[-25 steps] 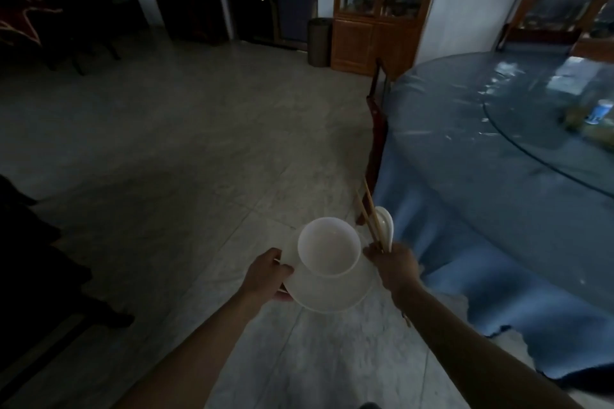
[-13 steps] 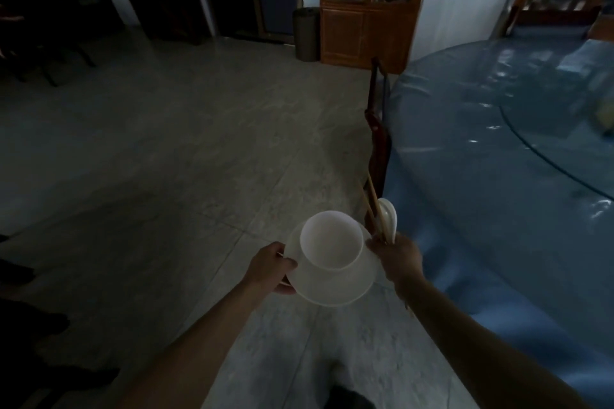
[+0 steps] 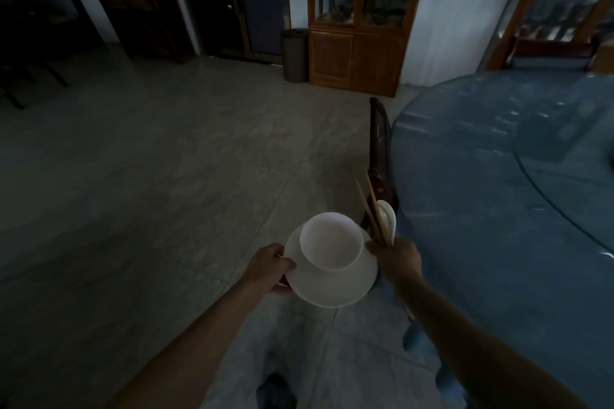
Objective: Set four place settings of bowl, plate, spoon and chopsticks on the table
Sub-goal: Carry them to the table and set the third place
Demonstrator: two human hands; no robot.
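Note:
A white bowl (image 3: pixel 330 241) sits on a white plate (image 3: pixel 335 289) that I carry above the floor. My left hand (image 3: pixel 270 269) grips the plate's left rim, thumb on top. My right hand (image 3: pixel 397 257) is at the plate's right edge and holds a pair of wooden chopsticks (image 3: pixel 370 206) and a white spoon (image 3: pixel 388 217), which stick up and away from me. The round table (image 3: pixel 498 183) with a blue cloth lies to the right, and the part in view shows no dishes.
A dark wooden chair (image 3: pixel 380 146) stands against the table's left edge, just beyond the chopsticks. A wooden glass-door cabinet (image 3: pixel 358 16) and a dark bin (image 3: pixel 294 55) stand at the far wall. Open stone floor (image 3: pixel 166 159) spreads to the left.
The view has swung left and moved forward along the table's edge. Both hands keep the same hold on the plate, bowl, spoon and chopsticks.

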